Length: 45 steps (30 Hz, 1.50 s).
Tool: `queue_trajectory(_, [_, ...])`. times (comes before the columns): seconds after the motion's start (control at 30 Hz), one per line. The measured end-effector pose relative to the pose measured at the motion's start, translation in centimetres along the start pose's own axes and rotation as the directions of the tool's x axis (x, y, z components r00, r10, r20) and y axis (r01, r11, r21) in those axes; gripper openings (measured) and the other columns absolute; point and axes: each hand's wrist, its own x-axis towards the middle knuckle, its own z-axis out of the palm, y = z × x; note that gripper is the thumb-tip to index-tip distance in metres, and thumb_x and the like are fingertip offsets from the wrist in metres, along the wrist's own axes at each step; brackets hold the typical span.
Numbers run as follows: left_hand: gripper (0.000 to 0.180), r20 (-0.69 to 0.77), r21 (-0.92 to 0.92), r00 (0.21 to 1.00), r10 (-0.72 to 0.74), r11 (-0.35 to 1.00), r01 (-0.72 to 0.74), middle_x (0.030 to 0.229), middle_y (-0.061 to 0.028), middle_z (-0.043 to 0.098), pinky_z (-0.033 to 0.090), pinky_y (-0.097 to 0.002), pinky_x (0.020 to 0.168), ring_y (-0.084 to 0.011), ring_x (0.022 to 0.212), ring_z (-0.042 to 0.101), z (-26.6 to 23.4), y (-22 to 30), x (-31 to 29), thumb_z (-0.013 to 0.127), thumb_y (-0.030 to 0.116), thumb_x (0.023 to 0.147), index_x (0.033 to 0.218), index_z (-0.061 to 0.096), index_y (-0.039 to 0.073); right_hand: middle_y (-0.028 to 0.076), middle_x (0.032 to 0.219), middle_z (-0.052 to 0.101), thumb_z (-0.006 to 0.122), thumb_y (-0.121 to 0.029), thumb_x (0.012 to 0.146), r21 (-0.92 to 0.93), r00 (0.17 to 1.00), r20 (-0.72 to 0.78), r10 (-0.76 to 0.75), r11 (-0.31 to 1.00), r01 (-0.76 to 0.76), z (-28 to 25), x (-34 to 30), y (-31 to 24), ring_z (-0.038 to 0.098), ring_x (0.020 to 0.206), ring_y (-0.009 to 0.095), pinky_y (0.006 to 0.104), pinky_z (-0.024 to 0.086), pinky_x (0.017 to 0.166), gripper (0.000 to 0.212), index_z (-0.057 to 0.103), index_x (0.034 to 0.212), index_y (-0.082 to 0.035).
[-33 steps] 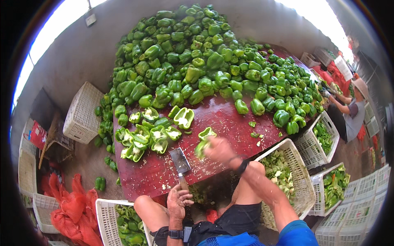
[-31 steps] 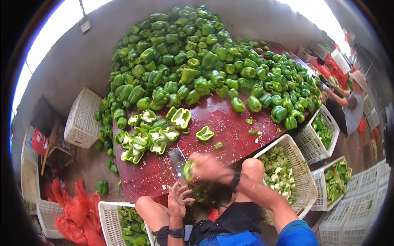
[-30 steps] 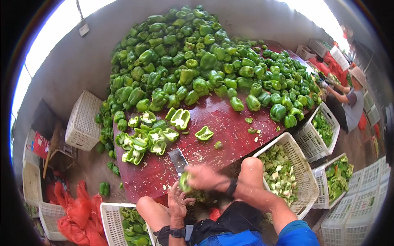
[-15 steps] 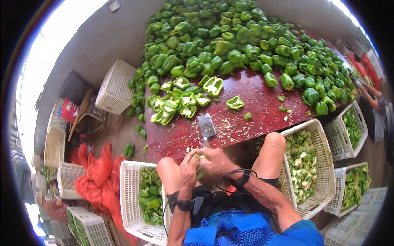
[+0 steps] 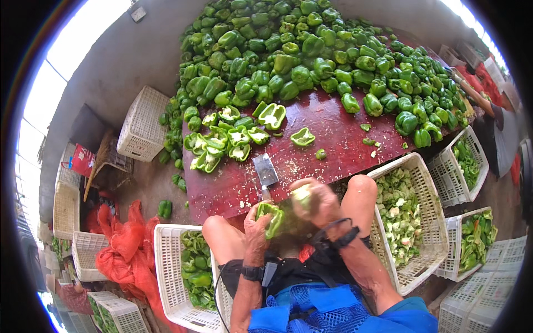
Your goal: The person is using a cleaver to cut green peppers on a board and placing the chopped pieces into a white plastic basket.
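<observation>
In my left hand [image 5: 255, 232] is an opened green bell pepper [image 5: 274, 226], its hollow inside facing up. My right hand [image 5: 325, 206], smeared by motion, grips a pale pepper core [image 5: 303, 194] to the right of it, apart from the pepper. Just beyond my left hand a cleaver [image 5: 266, 171] lies on the red table [image 5: 344, 147], its handle toward me. Cut pepper halves [image 5: 239, 135] are clustered left of centre, most with whitish insides showing. One more half [image 5: 302, 137] lies apart, right of the cluster. Seeds are scattered around the blade.
Whole green peppers [image 5: 288, 61] are heaped across the table's far side. A crate [image 5: 166, 266] of green pepper pieces stands by my left leg, a crate [image 5: 438, 244] of pale cores by my right. Red netting [image 5: 125, 244] lies at left. Another person [image 5: 502, 130] is at far right.
My hands were together; now the right has swung away to the right with the pale core. The opened pepper shows in my left hand. The view has shifted slightly.
</observation>
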Motion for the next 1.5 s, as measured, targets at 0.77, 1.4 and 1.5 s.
queue_trajectory(0.77, [0.030, 0.008, 0.114, 0.981, 0.195, 0.974, -0.194, 0.120, -0.0136, 0.061, 0.043, -0.0317, 0.100, -0.0191, 0.110, 0.057, 3.0, -2.1, -0.4, 0.056, 0.000, 0.087, 0.117, 0.054, -0.001, 0.023, 0.078, 0.062, 0.061, -0.024, 0.085, -0.967, 0.950, -0.140, -0.280, 0.244, -0.071, 1.3, -1.4, 5.7, 0.063, 0.074, 0.042, 0.0475, 0.049, 0.065, 0.022, 0.059, 0.093, -0.004])
queue_trajectory(1.4, [0.032, 0.021, 0.017, 1.000, -0.020, 1.000, 0.020, 0.125, -0.0157, 0.059, 0.044, -0.0371, 0.102, -0.0246, 0.111, 0.057, 0.8, -3.2, 0.2, 0.046, 0.013, 0.094, 0.120, 0.055, -0.002, 0.023, 0.086, 0.060, 0.056, -0.015, 0.088, -0.945, 0.991, 0.037, -0.132, 0.317, 0.077, -1.0, -0.4, 8.5, 0.062, 0.082, 0.038, 0.0448, 0.048, 0.069, 0.016, 0.059, 0.096, -0.001])
queue_trajectory(1.5, [0.027, -0.052, 0.003, 0.997, -0.062, 0.998, 0.063, 0.111, -0.0139, 0.065, 0.048, -0.0329, 0.094, -0.0221, 0.100, 0.062, -0.3, -3.5, 0.2, 0.048, 0.012, 0.094, 0.116, 0.057, -0.001, 0.017, 0.075, 0.061, 0.056, -0.012, 0.089, -0.928, 0.971, 0.202, -0.126, 0.294, 0.231, -0.1, -0.7, 8.5, 0.062, 0.069, 0.030, 0.0415, 0.048, 0.062, 0.010, 0.059, 0.089, -0.002])
